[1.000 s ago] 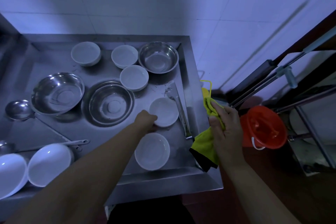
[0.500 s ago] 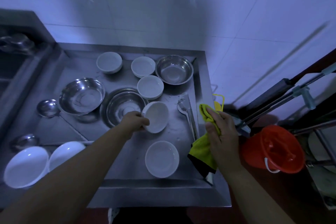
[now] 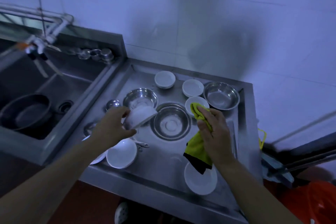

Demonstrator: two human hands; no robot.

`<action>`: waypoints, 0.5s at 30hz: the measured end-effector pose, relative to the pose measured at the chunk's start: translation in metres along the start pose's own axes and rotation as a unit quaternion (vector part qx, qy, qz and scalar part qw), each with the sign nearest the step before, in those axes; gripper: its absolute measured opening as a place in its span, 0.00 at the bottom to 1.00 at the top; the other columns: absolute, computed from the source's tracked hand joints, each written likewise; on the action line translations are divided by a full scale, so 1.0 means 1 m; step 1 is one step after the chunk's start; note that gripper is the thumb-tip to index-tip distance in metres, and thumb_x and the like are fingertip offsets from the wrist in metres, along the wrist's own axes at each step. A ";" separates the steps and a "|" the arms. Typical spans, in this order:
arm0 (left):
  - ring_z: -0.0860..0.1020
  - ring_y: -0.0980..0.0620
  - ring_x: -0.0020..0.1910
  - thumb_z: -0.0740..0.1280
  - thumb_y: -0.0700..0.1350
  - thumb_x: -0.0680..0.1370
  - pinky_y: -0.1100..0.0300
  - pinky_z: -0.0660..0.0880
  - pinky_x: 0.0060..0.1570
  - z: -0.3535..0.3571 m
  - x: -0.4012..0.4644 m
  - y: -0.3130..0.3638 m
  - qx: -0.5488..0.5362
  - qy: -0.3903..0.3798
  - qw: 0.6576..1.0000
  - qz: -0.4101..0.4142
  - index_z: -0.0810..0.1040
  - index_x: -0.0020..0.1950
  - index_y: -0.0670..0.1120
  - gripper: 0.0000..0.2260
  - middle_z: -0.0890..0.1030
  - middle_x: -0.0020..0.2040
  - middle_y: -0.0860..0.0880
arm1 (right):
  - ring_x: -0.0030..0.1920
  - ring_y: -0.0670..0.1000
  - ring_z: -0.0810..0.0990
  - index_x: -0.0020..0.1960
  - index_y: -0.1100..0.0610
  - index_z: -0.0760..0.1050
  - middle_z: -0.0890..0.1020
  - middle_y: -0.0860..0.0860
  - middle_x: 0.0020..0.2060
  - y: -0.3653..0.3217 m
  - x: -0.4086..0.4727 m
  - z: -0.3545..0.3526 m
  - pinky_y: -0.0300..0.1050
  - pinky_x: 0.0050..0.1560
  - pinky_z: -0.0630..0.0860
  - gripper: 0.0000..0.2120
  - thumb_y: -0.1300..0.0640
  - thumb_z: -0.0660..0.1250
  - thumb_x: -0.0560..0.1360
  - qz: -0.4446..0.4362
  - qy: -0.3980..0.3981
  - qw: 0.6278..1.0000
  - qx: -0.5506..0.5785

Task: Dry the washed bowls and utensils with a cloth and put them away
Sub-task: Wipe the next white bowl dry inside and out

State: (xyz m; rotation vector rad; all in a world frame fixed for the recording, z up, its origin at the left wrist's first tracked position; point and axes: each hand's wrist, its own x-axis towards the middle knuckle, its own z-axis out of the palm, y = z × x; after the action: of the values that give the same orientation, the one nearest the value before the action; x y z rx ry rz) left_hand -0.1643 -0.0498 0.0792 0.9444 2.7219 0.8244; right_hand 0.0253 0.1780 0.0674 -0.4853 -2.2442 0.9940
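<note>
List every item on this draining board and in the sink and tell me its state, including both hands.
Left hand: grips a white bowl.
White bowl: lifted, tilted.
Right hand: holds the cloth.
Yellow cloth: bunched, hanging, clear of the lifted bowl.
Three steel bowls: upright on the draining board.
Other white bowls: resting upright.
Dark pan: in the sink.
Faucet: no water visible.

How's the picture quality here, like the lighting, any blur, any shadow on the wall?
Head view: dim, with a blue cast. The white bowl held in the left hand is smeared by motion blur; the yellow cloth in the right hand looks sharper. A broad soft shadow darkens the tiled wall. Wide-angle distortion bends the steel counter edges; the steel bowls show only weak glints.
</note>
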 end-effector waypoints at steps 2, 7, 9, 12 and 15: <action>0.75 0.51 0.39 0.80 0.42 0.59 0.59 0.73 0.38 -0.023 -0.005 -0.010 -0.004 0.029 0.999 0.025 0.77 0.51 0.44 0.23 0.77 0.45 0.49 | 0.55 0.46 0.73 0.67 0.46 0.70 0.72 0.48 0.54 -0.015 0.005 0.014 0.31 0.57 0.67 0.18 0.53 0.61 0.77 -0.019 -0.014 1.000 0.007; 0.76 0.61 0.39 0.79 0.47 0.62 0.65 0.72 0.35 -0.073 -0.013 -0.035 -0.069 0.063 0.996 -0.008 0.74 0.49 0.52 0.21 0.75 0.44 0.59 | 0.55 0.49 0.75 0.64 0.48 0.72 0.75 0.50 0.55 -0.064 0.016 0.057 0.48 0.56 0.75 0.17 0.55 0.64 0.76 -0.067 -0.026 0.997 0.042; 0.76 0.65 0.41 0.78 0.45 0.63 0.68 0.70 0.36 -0.085 -0.012 -0.043 -0.134 0.080 0.987 -0.042 0.74 0.48 0.53 0.19 0.76 0.43 0.61 | 0.56 0.49 0.75 0.61 0.52 0.74 0.76 0.53 0.56 -0.088 0.022 0.078 0.50 0.55 0.75 0.14 0.53 0.65 0.76 -0.113 -0.013 0.992 0.044; 0.78 0.60 0.42 0.75 0.41 0.69 0.67 0.73 0.33 -0.098 -0.008 -0.046 -0.254 0.090 0.960 -0.073 0.74 0.46 0.53 0.13 0.79 0.42 0.55 | 0.56 0.55 0.76 0.59 0.53 0.72 0.76 0.58 0.58 -0.128 0.034 0.112 0.48 0.53 0.76 0.13 0.50 0.63 0.77 -0.191 -0.015 0.981 0.018; 0.81 0.51 0.38 0.68 0.40 0.75 0.64 0.77 0.30 -0.114 -0.007 -0.039 -0.423 0.102 0.896 -0.086 0.75 0.46 0.47 0.04 0.80 0.41 0.47 | 0.53 0.61 0.79 0.56 0.57 0.80 0.79 0.60 0.55 -0.162 0.044 0.145 0.55 0.52 0.76 0.15 0.50 0.62 0.77 -0.284 0.003 0.952 -0.110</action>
State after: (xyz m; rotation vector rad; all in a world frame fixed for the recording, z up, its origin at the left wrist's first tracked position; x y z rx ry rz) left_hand -0.2142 -0.1307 0.1537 0.4228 2.1239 1.9037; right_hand -0.1168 0.0211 0.1328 0.0786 -2.2977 0.4460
